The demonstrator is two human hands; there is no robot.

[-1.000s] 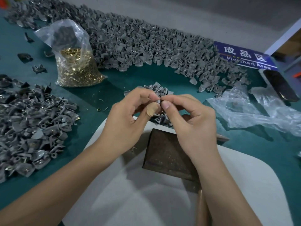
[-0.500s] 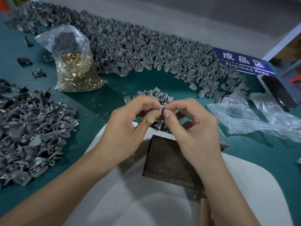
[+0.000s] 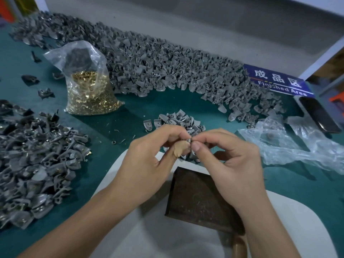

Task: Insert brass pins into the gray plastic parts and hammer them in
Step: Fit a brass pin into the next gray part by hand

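Anvil: dark metal block [image 3: 201, 200] on white board [image 3: 167, 239], nearest, bare.
Hands: left hand [image 3: 149, 161] and right hand [image 3: 229, 161] meet above block; both pinch one gray plastic part [image 3: 188, 142] between thumb and fingertips. Pin itself not visible, too small.
Handling: part likely light, stiff, awkwardly curved; hold by the flat wing, keep hole clear. Pin tiny, easy to drop.
Look: matte gray, curved shell with a small tube.
Staging: small part heap [image 3: 176, 121] just beyond hands.
Supply: bag of brass pins [image 3: 89, 94] far left; long gray pile [image 3: 167, 71] behind; "Finished Area" sign [image 3: 277, 81] far right.
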